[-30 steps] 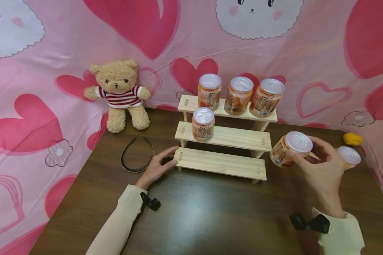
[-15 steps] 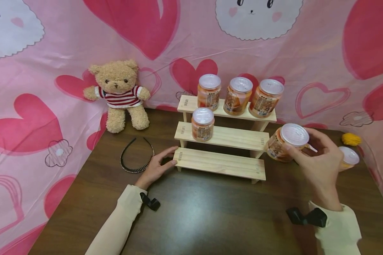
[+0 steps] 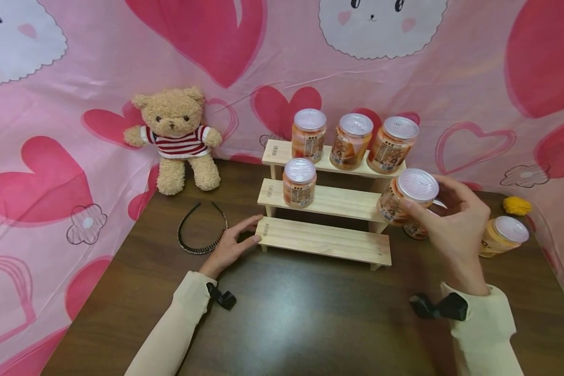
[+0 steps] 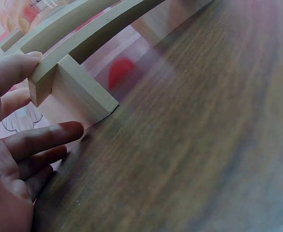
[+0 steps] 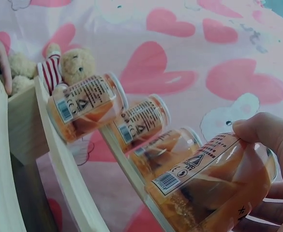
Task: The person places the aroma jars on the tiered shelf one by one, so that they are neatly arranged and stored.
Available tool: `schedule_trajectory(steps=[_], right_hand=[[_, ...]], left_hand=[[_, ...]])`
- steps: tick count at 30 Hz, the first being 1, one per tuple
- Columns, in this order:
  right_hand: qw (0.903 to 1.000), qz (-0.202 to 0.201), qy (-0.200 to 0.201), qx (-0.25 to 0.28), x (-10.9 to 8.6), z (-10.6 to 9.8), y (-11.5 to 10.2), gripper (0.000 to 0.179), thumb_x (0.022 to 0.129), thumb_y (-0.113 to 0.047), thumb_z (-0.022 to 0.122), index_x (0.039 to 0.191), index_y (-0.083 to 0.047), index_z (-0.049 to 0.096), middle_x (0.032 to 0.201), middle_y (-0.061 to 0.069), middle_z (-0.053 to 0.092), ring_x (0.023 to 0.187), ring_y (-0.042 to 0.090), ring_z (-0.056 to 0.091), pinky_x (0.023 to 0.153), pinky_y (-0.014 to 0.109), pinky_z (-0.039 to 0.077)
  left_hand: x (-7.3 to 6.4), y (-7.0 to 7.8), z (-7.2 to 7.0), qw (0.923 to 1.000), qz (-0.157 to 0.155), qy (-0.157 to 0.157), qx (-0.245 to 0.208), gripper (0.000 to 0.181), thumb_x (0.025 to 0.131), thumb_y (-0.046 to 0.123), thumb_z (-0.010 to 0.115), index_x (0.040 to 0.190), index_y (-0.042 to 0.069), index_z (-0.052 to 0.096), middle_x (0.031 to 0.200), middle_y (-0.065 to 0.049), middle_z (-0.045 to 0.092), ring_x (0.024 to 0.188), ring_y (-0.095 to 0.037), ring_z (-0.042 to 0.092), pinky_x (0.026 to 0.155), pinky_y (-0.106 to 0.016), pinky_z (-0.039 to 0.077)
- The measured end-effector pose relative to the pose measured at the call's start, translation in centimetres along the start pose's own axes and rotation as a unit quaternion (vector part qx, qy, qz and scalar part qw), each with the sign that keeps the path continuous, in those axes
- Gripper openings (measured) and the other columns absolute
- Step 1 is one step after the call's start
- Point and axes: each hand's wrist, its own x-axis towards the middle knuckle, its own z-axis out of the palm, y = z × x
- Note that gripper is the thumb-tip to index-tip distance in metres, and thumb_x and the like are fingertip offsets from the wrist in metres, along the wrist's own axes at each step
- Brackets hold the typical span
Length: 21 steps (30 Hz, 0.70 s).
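My right hand (image 3: 456, 230) grips a clear jar of orange fruit (image 3: 406, 196) with a silvery lid, slightly tilted at the right end of the middle shelf; contact with the board is unclear. The right wrist view shows the thumb and fingers around this jar (image 5: 214, 183). On the three-step wooden stand (image 3: 324, 243), three similar jars (image 3: 351, 142) line the top shelf and one jar (image 3: 299, 184) stands left on the middle shelf. My left hand (image 3: 230, 248) touches the bottom shelf's left end with mostly straight fingers, also seen on the shelf end (image 4: 44, 79) in the left wrist view.
Right of the stand, another jar (image 3: 414, 231) is mostly hidden behind the held one. A yellowish jar (image 3: 502, 237) and a yellow object (image 3: 517, 206) lie further right. A teddy bear (image 3: 178, 141) and a black headband (image 3: 202, 230) are on the left.
My right hand has carried the jar left and up, from beside the stand to the middle shelf's right end. Jars behind it show more now. My left hand stays put.
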Motion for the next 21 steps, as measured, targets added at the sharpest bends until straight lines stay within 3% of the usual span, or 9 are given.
schedule_trajectory(steps=[7, 14, 21], right_hand=[[0.9999, 0.002, -0.013, 0.007, 0.3, 1.4, -0.5, 0.053, 0.068, 0.001, 0.089, 0.119, -0.008, 0.073, 0.099, -0.014, 0.073, 0.089, 0.004, 0.069, 0.072, 0.010, 0.053], [0.9987, 0.021, -0.027, 0.038, 0.4, 2.8, -0.8, 0.052, 0.070, -0.001, 0.089, 0.119, -0.008, 0.073, 0.102, -0.011, 0.073, 0.093, 0.006, 0.069, 0.075, 0.011, 0.054], [0.9975, 0.027, -0.038, 0.053, 0.3, 4.2, -0.8, 0.052, 0.070, -0.001, 0.088, 0.119, -0.006, 0.072, 0.099, -0.013, 0.072, 0.091, 0.002, 0.069, 0.074, 0.012, 0.054]], left_hand=[[0.0, 0.0, 0.0, 1.0000, 0.000, 0.001, -0.001, 0.052, 0.096, 0.015, 0.068, 0.146, 0.018, 0.054, 0.132, -0.015, 0.065, 0.121, -0.024, 0.059, 0.107, -0.047, 0.040], [0.0, 0.0, 0.0, 1.0000, 0.007, 0.003, 0.006, 0.052, 0.096, 0.016, 0.067, 0.146, 0.017, 0.053, 0.132, -0.015, 0.065, 0.118, -0.013, 0.059, 0.105, -0.037, 0.041], [0.0, 0.0, 0.1, 1.0000, -0.001, 0.005, 0.006, 0.051, 0.097, 0.017, 0.067, 0.146, 0.019, 0.054, 0.129, -0.013, 0.067, 0.120, -0.016, 0.058, 0.111, -0.043, 0.036]])
